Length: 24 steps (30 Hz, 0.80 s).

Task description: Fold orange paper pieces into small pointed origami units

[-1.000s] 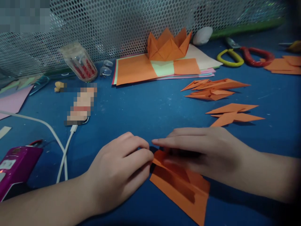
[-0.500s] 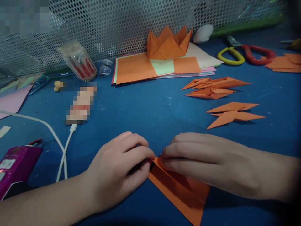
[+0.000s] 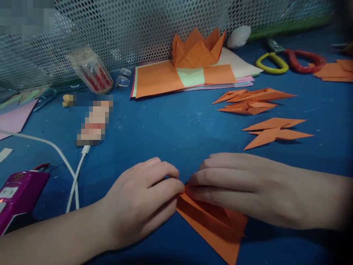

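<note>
A partly folded orange paper (image 3: 217, 230) lies on the blue table (image 3: 176, 125) near the front edge. My left hand (image 3: 143, 200) pinches its left corner with curled fingers. My right hand (image 3: 242, 187) lies over the paper's upper part, fingers bent and pressing the same corner, tips meeting those of the left hand. Most of the fold under the right hand is hidden.
Folded orange pointed pieces (image 3: 252, 100) and two more (image 3: 275, 130) lie to the right. An orange paper crown (image 3: 197, 49) stands on a stack of coloured sheets (image 3: 165, 79). Scissors (image 3: 289, 62), a clear jar (image 3: 91, 71), a white cable (image 3: 74, 176) and a magenta device (image 3: 19, 195) surround the work spot.
My right hand's fingers drew back from stretched flat to bent, and slid slightly right and down. The orange paper's fold has flattened. The left hand stayed nearly in place.
</note>
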Each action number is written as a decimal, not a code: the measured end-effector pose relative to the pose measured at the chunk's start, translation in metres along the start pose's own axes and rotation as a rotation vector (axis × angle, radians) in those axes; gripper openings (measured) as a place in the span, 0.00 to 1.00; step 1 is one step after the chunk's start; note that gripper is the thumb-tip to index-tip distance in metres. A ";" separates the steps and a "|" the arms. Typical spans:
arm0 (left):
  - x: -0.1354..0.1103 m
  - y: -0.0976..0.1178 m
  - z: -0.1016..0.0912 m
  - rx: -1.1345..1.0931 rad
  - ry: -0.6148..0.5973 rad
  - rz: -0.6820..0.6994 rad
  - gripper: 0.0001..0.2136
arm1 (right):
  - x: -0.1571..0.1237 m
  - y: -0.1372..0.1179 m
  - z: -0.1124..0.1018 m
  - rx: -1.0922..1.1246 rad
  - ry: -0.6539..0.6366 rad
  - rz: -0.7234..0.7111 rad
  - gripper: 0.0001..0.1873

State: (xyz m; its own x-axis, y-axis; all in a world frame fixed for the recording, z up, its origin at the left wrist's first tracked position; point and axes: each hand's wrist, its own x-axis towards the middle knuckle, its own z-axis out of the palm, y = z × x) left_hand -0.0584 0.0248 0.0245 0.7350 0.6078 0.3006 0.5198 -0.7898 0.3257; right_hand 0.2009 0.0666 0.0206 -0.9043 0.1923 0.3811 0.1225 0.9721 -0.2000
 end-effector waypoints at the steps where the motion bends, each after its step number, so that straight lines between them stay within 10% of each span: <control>1: 0.000 0.000 0.000 0.000 -0.005 -0.001 0.09 | 0.000 0.001 0.000 0.014 -0.007 -0.011 0.32; 24: 0.002 0.001 0.005 -0.010 0.032 0.000 0.10 | 0.001 0.006 -0.001 0.426 -0.181 0.274 0.26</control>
State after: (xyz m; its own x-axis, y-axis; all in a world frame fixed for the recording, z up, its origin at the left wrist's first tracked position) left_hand -0.0545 0.0251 0.0214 0.7203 0.6106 0.3292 0.5158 -0.7888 0.3344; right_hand 0.2012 0.0728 0.0207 -0.9232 0.3685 0.1090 0.2212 0.7415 -0.6334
